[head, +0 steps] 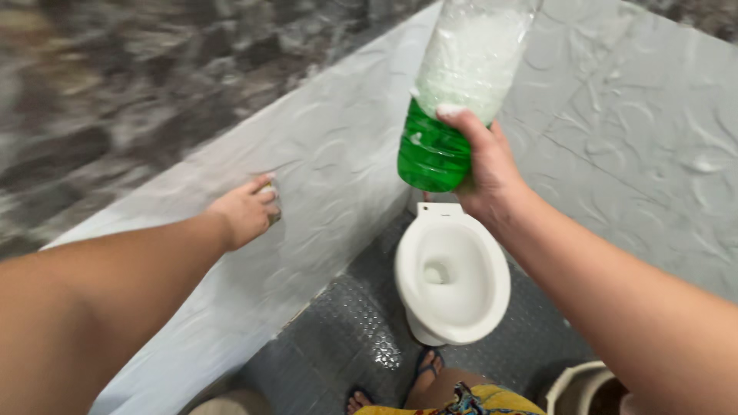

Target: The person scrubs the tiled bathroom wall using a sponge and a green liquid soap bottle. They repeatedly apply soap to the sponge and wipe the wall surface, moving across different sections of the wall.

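My right hand (488,173) grips a clear plastic bottle (453,100) and holds it upright above the toilet. Green liquid fills the bottle's bottom and white foam fills the part above it. My left hand (247,211) presses against the grey textured wall (323,192) on the left, closed on a small pale object, perhaps a sponge, mostly hidden by the fingers. A white toilet bowl (452,277) without a seat stands on the floor below the bottle.
Grey textured walls (630,131) close in the narrow space on both sides. The floor (346,338) is dark studded tile. My feet in sandals (427,369) stand in front of the bowl. A pale bucket rim (573,384) shows at the lower right.
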